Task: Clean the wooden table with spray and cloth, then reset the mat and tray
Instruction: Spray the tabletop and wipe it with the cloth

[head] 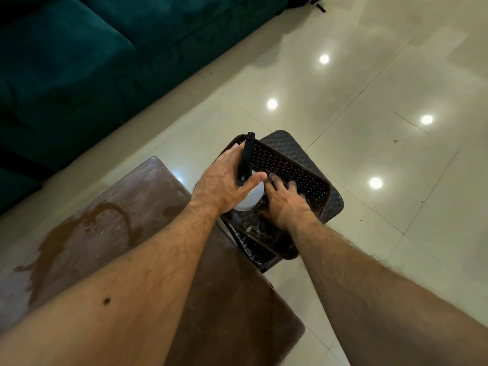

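Observation:
The wooden table (126, 207) fills the lower left, its brown top wet with a dark smear and pale streaks. To its right on the floor lies a dark woven mat (290, 146) with a brown perforated tray (295, 170) on it. My left hand (224, 180) grips a spray bottle (250, 196) with a white body and a black head, over the tray's near left side. My right hand (282, 204) reaches into the tray, fingers curled down on something dark inside; what it is I cannot tell.
A dark teal sofa (79, 62) runs along the upper left. Glossy cream floor tiles (369, 88) with bright light reflections spread to the right and beyond the tray.

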